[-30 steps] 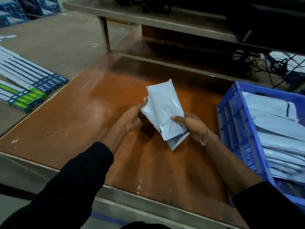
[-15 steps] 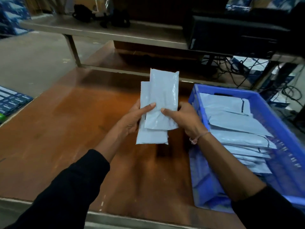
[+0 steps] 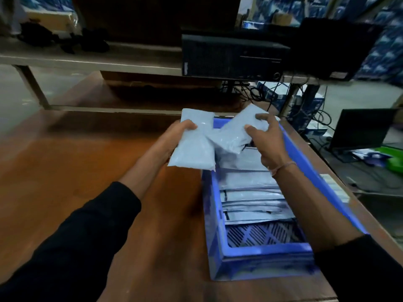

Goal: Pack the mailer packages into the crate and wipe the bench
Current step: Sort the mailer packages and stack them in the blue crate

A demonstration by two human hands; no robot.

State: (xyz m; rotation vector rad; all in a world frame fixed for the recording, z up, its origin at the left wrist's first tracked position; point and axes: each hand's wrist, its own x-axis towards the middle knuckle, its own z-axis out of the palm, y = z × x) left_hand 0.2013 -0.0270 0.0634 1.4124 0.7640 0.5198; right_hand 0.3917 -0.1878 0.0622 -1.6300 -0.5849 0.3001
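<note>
Left hand (image 3: 174, 138) grips one white mailer (image 3: 194, 147), thumb curled over its upper face, held above the bench (image 3: 76, 171) just beside the crate's left wall. Right hand (image 3: 265, 142) pinches a second white mailer (image 3: 237, 131) with thumb and fingers, held tilted over the far end of the blue crate (image 3: 218, 253). The two mailers overlap at their inner edges; whether they touch cannot be told. The crate stands at the right edge of the bench, its long side running away from the person. Inside lies a row of packed mailers (image 3: 250, 197) overlapping from the far end toward the near end; the slotted floor shows bare at the near end. Both sleeves are black. A black computer case (image 3: 231, 55) sits on the shelf beyond the far edge.
</note>
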